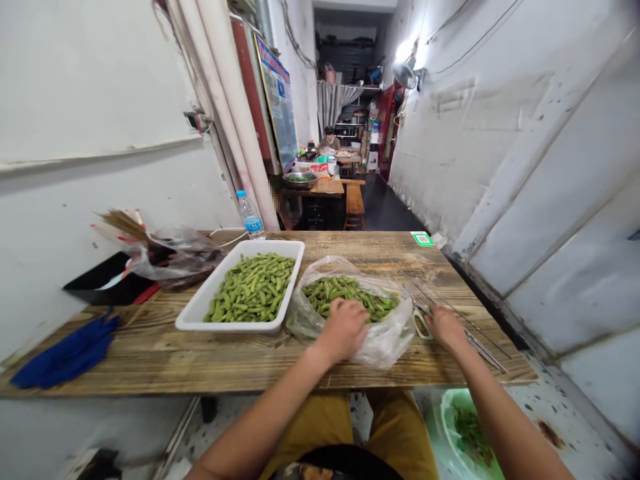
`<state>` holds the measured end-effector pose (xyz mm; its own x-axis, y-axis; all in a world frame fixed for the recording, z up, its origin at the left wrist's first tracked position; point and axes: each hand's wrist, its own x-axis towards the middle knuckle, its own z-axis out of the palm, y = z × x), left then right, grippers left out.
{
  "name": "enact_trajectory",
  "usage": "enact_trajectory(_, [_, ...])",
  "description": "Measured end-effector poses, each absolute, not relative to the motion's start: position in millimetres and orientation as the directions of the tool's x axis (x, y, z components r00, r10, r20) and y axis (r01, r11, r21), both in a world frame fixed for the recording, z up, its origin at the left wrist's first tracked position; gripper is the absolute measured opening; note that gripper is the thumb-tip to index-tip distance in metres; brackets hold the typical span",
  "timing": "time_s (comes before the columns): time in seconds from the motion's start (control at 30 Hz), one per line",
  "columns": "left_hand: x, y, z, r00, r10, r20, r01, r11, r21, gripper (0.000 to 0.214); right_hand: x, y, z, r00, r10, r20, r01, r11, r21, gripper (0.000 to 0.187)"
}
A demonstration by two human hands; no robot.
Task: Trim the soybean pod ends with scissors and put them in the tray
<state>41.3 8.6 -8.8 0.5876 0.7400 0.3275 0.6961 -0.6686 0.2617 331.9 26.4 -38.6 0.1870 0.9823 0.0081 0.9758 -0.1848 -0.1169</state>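
A clear plastic bag [385, 343] lies open in front of me, with green edamame pods [345, 290] heaped inside. My left hand [346, 327] rests over its near side, fingers curled down toward the pods; their tips are hidden, so what they hold cannot be made out. To the right of the bag, my right hand [447, 328] is closed on a pair of scissors [423, 325] with pale handles, lying low at the tabletop. A white tray [185, 320] full of edamame pods [253, 287] stands left of the bag.
Metal skewers [485, 350] lie beside my right hand. At the left are a blue cloth [70, 350], a black box [107, 280] and a water bottle [251, 217]. A green bucket [447, 417] with trimmings stands on the floor. Someone sits far back.
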Motion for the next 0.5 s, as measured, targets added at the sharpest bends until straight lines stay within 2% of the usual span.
enact_trajectory(0.13, [61, -22, -36, 0.736, 0.638, 0.225, 0.582, -0.767, 0.270, 0.035, 316, 35, -35, 0.165, 0.984, -0.066, 0.979, -0.172, -0.113, 0.039])
enact_trajectory(0.27, [65, -26, -63, 0.754, 0.635, 0.169, 0.584, -0.765, 0.270, 0.036, 312, 40, -34, 0.171, 0.979, -0.113, 0.962, -0.191, -0.198, 0.037])
enact_trajectory(0.37, [62, -26, -69, 0.757, 0.635, 0.157, 0.585, -0.764, 0.273, 0.038, 318, 41, -36, 0.202, 0.974, -0.108, 0.910, -0.227, -0.347, 0.033])
enact_trajectory(0.5, [50, -31, -63, 0.760, 0.629, 0.164, 0.568, -0.765, 0.303, 0.039, 338, 35, -33, 0.194, 0.977, -0.093, 0.702, -0.204, -0.682, 0.029])
